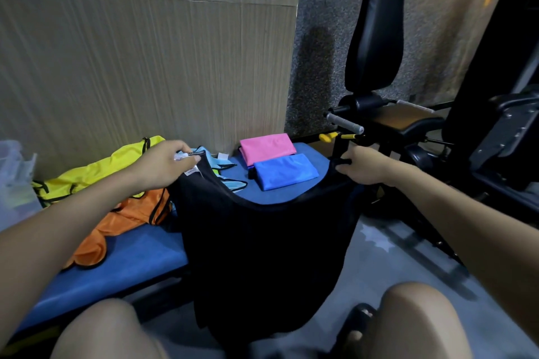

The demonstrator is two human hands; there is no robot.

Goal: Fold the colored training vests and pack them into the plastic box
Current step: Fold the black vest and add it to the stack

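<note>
With pink vest (pixel 267 148) and blue vest (pixel 286 171) folded at frame centre, left hand (pixel 163 164) and right hand (pixel 363 165) each pinch the hanging black vest (pixel 262 244), while yellow vest (pixel 96 172), orange vest (pixel 122 227) and the box (pixel 13 180) at the left edge wait.

One head-worn wide-angle view — looking forward and steeply down from a seated person's eye level. It sits close over the blue bench (pixel 140 253), with both forearms reaching in from the lower corners and the knees at the bottom edge. It faces a wood-panelled wall (pixel 145 52); a black gym machine (pixel 379 23) fills the right side.
</note>
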